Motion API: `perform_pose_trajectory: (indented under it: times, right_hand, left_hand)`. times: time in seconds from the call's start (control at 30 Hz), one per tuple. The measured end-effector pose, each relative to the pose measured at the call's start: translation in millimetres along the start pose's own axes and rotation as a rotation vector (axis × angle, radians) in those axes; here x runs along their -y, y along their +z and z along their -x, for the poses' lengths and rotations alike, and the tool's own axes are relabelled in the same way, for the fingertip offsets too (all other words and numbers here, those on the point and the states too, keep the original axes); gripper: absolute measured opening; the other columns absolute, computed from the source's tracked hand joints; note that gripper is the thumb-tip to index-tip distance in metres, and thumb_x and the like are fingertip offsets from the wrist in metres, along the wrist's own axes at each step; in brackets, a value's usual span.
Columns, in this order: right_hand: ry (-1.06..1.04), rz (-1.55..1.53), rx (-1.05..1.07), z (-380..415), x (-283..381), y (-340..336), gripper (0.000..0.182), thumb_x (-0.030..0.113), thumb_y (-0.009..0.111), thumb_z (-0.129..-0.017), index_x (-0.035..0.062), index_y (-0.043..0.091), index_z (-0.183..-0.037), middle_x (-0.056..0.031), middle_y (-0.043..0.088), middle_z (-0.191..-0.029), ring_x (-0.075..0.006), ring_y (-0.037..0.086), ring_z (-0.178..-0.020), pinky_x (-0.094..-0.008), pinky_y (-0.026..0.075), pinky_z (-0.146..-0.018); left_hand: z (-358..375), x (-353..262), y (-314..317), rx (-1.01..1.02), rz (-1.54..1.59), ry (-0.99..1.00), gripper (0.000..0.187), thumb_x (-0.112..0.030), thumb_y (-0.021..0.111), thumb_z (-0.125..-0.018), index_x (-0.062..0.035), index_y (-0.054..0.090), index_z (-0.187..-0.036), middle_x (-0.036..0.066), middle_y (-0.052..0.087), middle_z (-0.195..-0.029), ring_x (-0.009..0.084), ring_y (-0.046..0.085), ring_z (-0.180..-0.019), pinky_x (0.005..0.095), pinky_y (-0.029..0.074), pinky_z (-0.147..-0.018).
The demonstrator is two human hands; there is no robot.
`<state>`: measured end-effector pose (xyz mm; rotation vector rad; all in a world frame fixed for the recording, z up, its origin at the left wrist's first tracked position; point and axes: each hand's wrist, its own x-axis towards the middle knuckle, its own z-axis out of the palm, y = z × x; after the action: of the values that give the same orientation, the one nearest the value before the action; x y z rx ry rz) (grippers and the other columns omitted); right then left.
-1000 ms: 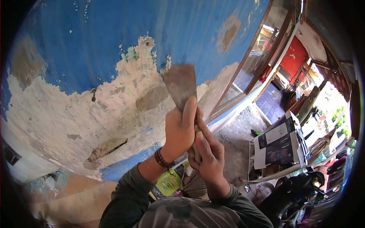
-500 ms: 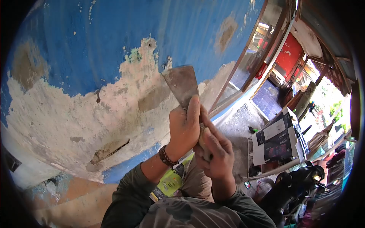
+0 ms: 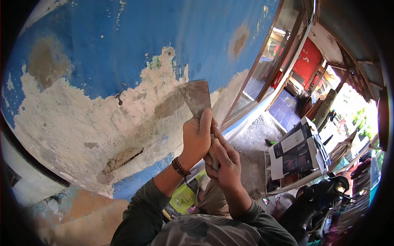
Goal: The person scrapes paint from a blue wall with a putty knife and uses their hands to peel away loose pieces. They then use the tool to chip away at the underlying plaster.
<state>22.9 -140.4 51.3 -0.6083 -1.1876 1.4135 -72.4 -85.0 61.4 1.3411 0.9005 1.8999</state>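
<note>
Both hands are gripping a scraper (image 3: 196, 96) in front of the painted wall (image 3: 90, 119), nearer the wall's right edge, where the brown window frame (image 3: 250, 84) is running, than its left edge. The scraper's long axis is slanting steeply: the handle (image 3: 214, 159) is lying at the lower right, toward the person's body, and the flat blade is pointing up and slightly left, fanning out to its broad end. That end is sitting, in this view, over the border between blue paint (image 3: 123, 45) and the pale stripped area; whether it is touching the wall cannot be told.

The left hand (image 3: 196, 139) is closing around the scraper at its neck, thumb stretching up along the base of the blade, the other fingers mostly hiding behind. A dark bracelet (image 3: 179, 167) is circling that wrist. The right hand (image 3: 228, 166) is pinching the handle lower down between thumb and curled fingers, just beside the left hand.

A yellow-green packet (image 3: 183, 198) is lying below the left wrist, near the wall's lower edge. Beyond the wall's right edge, a black-and-white carton (image 3: 295, 153) is leaning, and a dark motorcycle (image 3: 310, 209) is standing just below it.
</note>
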Motion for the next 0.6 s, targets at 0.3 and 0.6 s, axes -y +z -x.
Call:
perform_pose_trajectory:
  times: [0.3,0.6]
  right_hand:
    - [0.016,-0.033,-0.042,1.2,3.8,4.7,0.043,0.016,0.041,-0.097,0.0052,0.036,-0.139,-0.0007,0.051,-0.077,-0.0019,0.040,-0.053,-0.0144,0.027,-0.036]
    - [-0.066,-0.044,-0.008,-16.3,22.8,20.0,0.043,0.019,0.044,-0.097,0.0073,0.039,-0.138,0.0036,0.054,-0.079,-0.0006,0.037,-0.054,-0.0153,0.024,-0.039]
  left_hand:
    - [0.4,4.3,3.3,0.004,0.022,-0.041,0.044,-0.027,0.047,-0.095,0.0008,0.055,-0.061,0.005,0.053,-0.051,0.0114,0.050,-0.048,0.0285,0.038,-0.045]
    - [-25.7,-23.9,1.2,0.034,0.041,0.007,0.040,-0.029,0.050,-0.092,-0.0010,0.056,-0.064,0.002,0.053,-0.057,0.0089,0.048,-0.055,0.0272,0.037,-0.049]
